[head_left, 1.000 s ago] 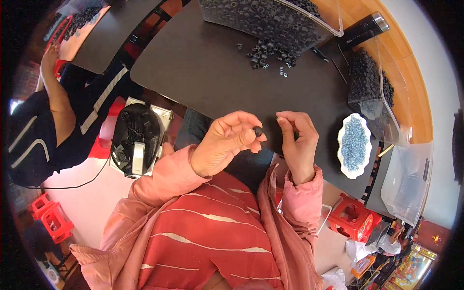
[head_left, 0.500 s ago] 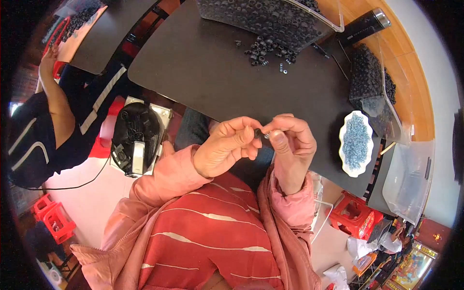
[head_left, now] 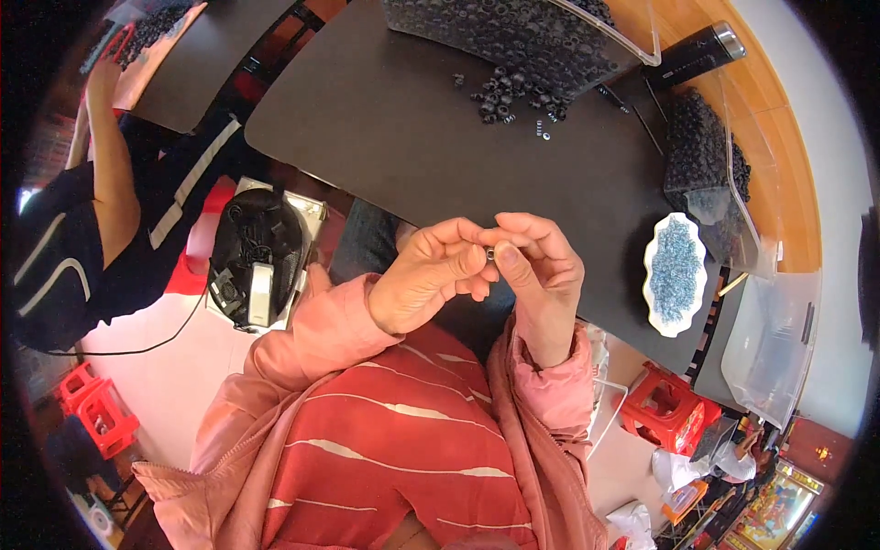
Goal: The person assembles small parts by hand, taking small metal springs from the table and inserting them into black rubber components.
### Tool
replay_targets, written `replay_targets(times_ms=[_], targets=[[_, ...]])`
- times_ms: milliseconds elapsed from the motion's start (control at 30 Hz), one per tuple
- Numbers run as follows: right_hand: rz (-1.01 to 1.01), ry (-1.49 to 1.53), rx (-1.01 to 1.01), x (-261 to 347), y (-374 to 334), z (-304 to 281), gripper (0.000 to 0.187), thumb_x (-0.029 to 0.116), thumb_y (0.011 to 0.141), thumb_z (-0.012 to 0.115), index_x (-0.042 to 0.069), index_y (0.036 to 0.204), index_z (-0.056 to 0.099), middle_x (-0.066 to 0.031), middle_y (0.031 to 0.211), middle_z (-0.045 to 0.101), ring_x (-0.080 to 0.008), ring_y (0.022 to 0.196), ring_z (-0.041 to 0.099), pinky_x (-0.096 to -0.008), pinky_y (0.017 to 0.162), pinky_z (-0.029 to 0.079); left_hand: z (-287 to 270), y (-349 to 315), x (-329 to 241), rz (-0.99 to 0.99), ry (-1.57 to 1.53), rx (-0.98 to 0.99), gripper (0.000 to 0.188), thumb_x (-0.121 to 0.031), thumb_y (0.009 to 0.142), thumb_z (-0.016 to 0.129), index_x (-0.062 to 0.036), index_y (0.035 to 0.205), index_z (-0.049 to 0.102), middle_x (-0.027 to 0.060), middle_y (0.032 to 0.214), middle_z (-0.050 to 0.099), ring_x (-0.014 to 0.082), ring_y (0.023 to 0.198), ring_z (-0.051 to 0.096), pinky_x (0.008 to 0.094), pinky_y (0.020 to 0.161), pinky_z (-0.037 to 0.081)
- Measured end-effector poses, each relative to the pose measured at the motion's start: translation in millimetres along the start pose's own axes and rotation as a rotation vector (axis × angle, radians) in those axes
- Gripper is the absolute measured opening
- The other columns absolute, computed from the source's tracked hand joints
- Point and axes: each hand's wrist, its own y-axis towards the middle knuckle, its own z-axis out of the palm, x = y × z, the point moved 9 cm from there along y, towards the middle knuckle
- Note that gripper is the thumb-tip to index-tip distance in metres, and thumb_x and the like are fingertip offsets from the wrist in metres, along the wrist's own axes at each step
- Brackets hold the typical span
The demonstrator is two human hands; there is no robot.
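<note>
1. Your L hand (head_left: 426,280): thumb + index pinching a small dark round part w/ a metallic glint (head_left: 490,254). Fingertip hold, prob. b/c the part's too tiny for a palm grip.
2. Your R hand (head_left: 547,275): thumb + fingertips drawn in at the same part, from its R side. Can't tell if they clamp it or only steady it. Both hands meet in front of your chest, just off the near edge of the dark brown flat tabletop (head_left: 385,137); prob. for a close look.
3. R of your R hand: white scalloped oval dish (head_left: 648,284) full of blue-grey, coil-looking bits (head_left: 676,275). Prob. parked there for R-hand reach; shallow dish = easy picking.
4. Straight ahead of both hands: loose pile of small black ring-like parts (head_left: 518,96), a few silver coil springs (head_left: 539,128) near it, up against a clear plastic bin (head_left: 632,57) of similar black pcs. Prob. spilled fwd so you needn't dig.
5. Ahead-R of R hand: 2nd clear bin w/ black pcs (head_left: 701,151); contents too small to ID.
6. Hard to see: most of the held part is behind your fingertips, so its shape + any inner pc = unknown. Big bin's cut off at top edge. Dish bits blur together.
</note>
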Motion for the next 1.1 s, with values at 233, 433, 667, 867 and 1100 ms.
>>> replay_targets(times_ms=[233, 433, 667, 867, 1100], targets=[[0.009, -0.034, 0.005, -3.5, -1.5, 0.8, 0.024, 0.001, 0.088, 0.058, -0.001, 0.112, 0.056, -0.0091, 0.102, 0.065, -0.0080, 0.078, 0.059, -0.0212, 0.072, 0.048, -2.5, -0.7, -3.8, 0.034, 0.030, -0.064, 0.020, -0.018, 0.090, 0.061, -0.0059, 0.106, 0.058, 0.0065, 0.092, 0.064, 0.0111, 0.079, 0.062, 0.0225, 0.067, 0.051], [-0.238, -0.414, -0.013, 15.0, -5.4, -3.6, 0.013, 0.005, 0.082, 0.066, 0.005, 0.095, 0.065, -0.0066, 0.101, 0.066, -0.0150, 0.091, 0.056, -0.0275, 0.077, 0.046, 3.5, -2.4, -11.2, 0.066, 0.035, 0.041, 0.020, -0.016, 0.088, 0.064, -0.0046, 0.103, 0.058, 0.0074, 0.090, 0.065, 0.0120, 0.076, 0.062, 0.0226, 0.067, 0.051], [-0.333, -0.581, 0.006, 26.2, -10.8, 1.1, 0.011, 0.007, 0.077, 0.071, 0.006, 0.087, 0.066, -0.0055, 0.097, 0.067, -0.0194, 0.091, 0.055, -0.0307, 0.080, 0.044, 2.8, -4.5, -12.2, 0.136, 0.137, 0.021, 0.018, -0.012, 0.087, 0.065, -0.0021, 0.101, 0.058, 0.0080, 0.089, 0.065, 0.0117, 0.073, 0.061, 0.0229, 0.069, 0.050], [-0.328, -0.529, -0.030, 19.5, -10.6, -2.9, 0.009, 0.008, 0.080, 0.069, 0.005, 0.086, 0.064, -0.0058, 0.097, 0.067, -0.0194, 0.090, 0.055, -0.0310, 0.080, 0.043, 3.9, -6.9, -14.2, 0.123, 0.133, -0.021, 0.018, -0.010, 0.087, 0.064, -0.0008, 0.102, 0.059, 0.0095, 0.093, 0.065, 0.0115, 0.074, 0.061, 0.0230, 0.070, 0.050], [-0.200, -0.369, -0.010, 10.6, -11.7, -5.3, 0.007, 0.009, 0.088, 0.060, 0.003, 0.090, 0.062, -0.0078, 0.099, 0.065, -0.0170, 0.088, 0.054, -0.0289, 0.079, 0.044, 5.9, -7.0, -14.6, 0.137, 0.161, -0.011, 0.015, -0.007, 0.087, 0.064, -0.0003, 0.099, 0.060, 0.0102, 0.096, 0.065, 0.0121, 0.076, 0.061, 0.0236, 0.071, 0.051]])
